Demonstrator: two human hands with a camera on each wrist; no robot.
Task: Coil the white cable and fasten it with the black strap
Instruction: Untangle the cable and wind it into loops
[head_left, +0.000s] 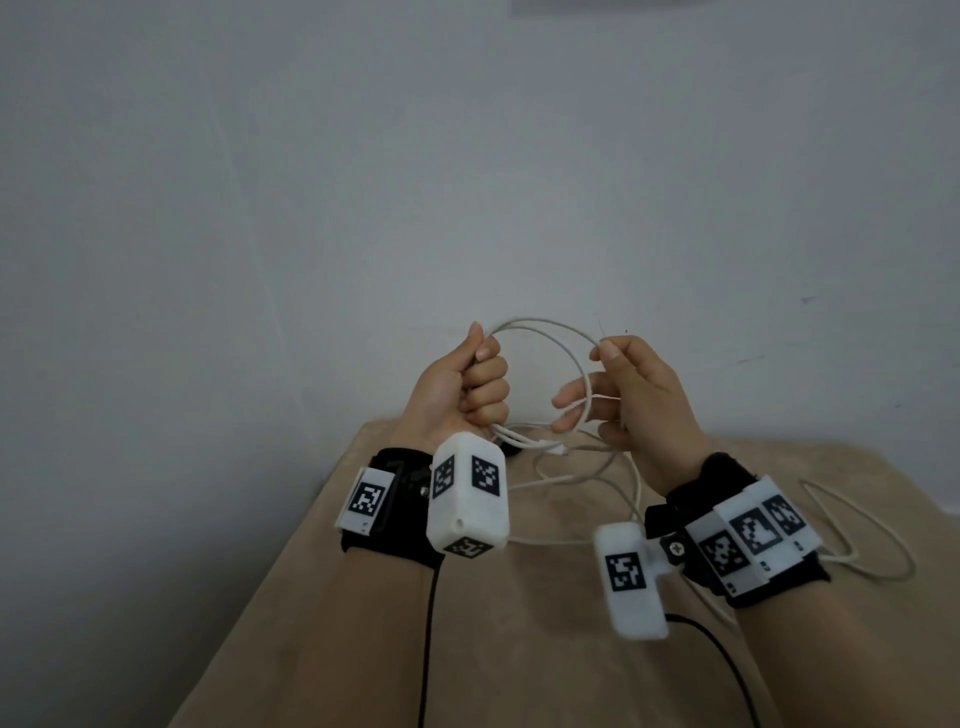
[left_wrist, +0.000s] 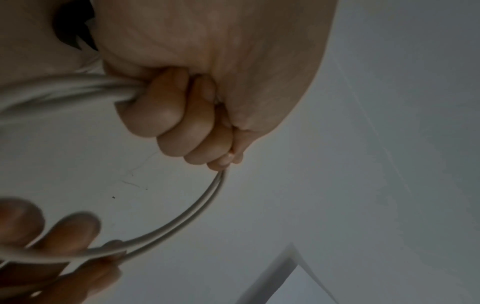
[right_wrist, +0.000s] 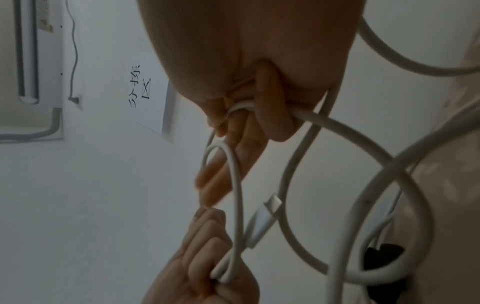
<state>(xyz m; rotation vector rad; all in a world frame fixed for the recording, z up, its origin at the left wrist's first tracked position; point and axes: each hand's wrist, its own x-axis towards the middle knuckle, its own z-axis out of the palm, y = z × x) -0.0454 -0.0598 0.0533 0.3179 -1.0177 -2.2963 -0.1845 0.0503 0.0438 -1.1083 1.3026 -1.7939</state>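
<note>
My left hand (head_left: 480, 387) is a raised fist gripping two loops of the white cable (head_left: 545, 330); the left wrist view shows the left hand (left_wrist: 182, 123) with strands of cable (left_wrist: 205, 207) leaving it on both sides. Opposite, my right hand (head_left: 605, 361) pinches the same loop at its top right, other fingers spread. In the right wrist view a finger of my right hand (right_wrist: 267, 107) hooks round the cable (right_wrist: 345, 133), and a connector plug (right_wrist: 270, 206) hangs below. The black strap (right_wrist: 381, 257) lies on the surface under the loops, only partly visible.
The slack cable (head_left: 571, 483) lies tangled on a beige cloth-covered surface (head_left: 519, 649) and trails off right in a long bend (head_left: 883, 530). A plain white wall (head_left: 467, 182) stands right behind the surface. Thin black leads hang from both wrist cameras.
</note>
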